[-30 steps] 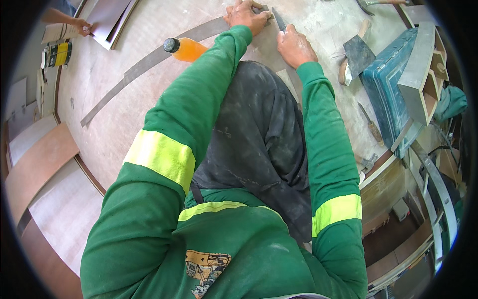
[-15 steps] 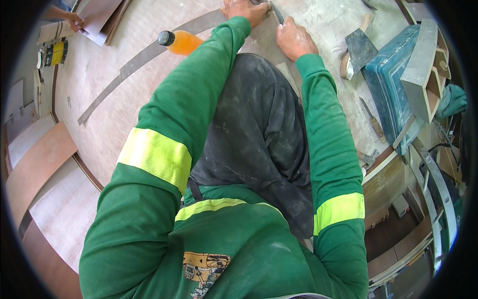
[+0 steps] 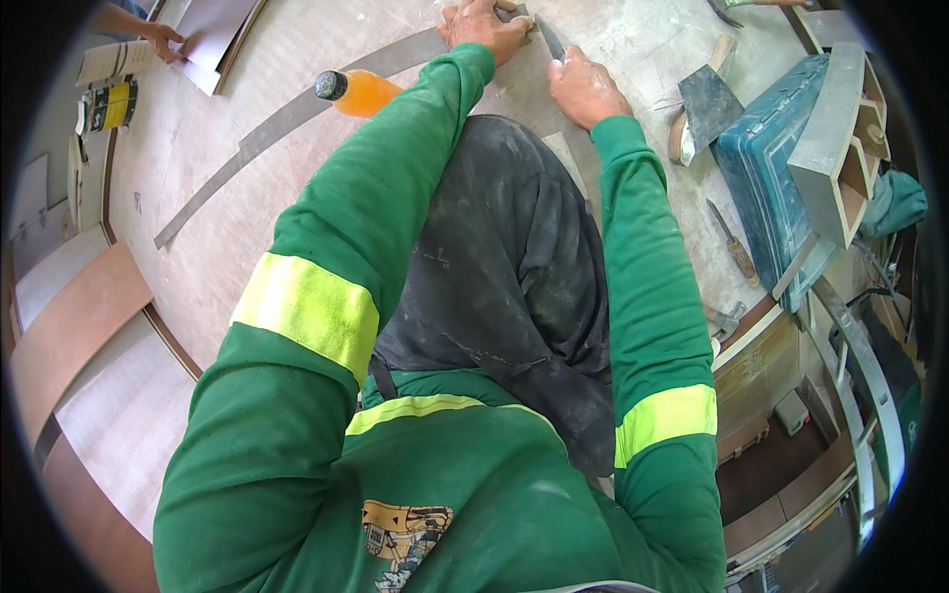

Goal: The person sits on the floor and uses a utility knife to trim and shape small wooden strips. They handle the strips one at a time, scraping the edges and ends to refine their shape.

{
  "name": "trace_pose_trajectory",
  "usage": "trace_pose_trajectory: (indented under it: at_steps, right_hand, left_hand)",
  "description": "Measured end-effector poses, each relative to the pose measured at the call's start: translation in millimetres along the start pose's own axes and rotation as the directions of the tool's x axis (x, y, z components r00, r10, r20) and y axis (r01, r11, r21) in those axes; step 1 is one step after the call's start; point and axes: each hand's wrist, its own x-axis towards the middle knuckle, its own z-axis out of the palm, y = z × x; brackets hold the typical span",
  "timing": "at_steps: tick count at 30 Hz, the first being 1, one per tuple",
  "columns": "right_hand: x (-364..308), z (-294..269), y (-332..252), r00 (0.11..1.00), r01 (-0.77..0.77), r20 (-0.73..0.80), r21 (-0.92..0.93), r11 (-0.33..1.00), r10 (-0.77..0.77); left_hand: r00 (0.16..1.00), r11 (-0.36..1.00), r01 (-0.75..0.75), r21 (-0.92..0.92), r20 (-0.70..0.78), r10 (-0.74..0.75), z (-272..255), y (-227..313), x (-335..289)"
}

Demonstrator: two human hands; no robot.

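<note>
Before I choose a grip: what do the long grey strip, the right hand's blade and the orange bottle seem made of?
Long grey strip: perhaps laminate or veneer; matte, flat, without shine.
Blade in the right hand: likely metal; grey, thin and tapering to a point.
Orange bottle: plastic or glass, unclear which; smooth, seemingly translucent sides.
</note>
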Motion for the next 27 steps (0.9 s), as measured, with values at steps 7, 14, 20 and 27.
trace_pose_trajectory:
  at_steps: [7,14,20,27]
  right_hand:
    - [5.6,-8.5,-6.2,1.000,-0.010,0.008,0.013,1.000,0.010]
    - [4.2,0.3,-6.1,0.998,0.012,-0.058,-0.011,1.000,-0.013]
    - [10.8,1.1,-4.4,0.996,0.031,-0.085,-0.041,0.999,-0.034]
    - [7.9,-0.4,-5.1,0.999,0.016,-0.051,-0.044,0.999,-0.018]
  left_hand:
    - [0.999,0.999,-0.018,-0.037,-0.035,0.017,4.1,0.5,3.3]
    - [1.000,1.000,0.006,-0.017,-0.029,-0.006,4.4,2.0,-1.7]
    - [1.000,1.000,0.018,-0.023,-0.017,-0.018,2.0,7.4,4.0]
    - [0.999,1.000,0.001,-0.014,-0.035,-0.001,-2.8,12.9,1.8]
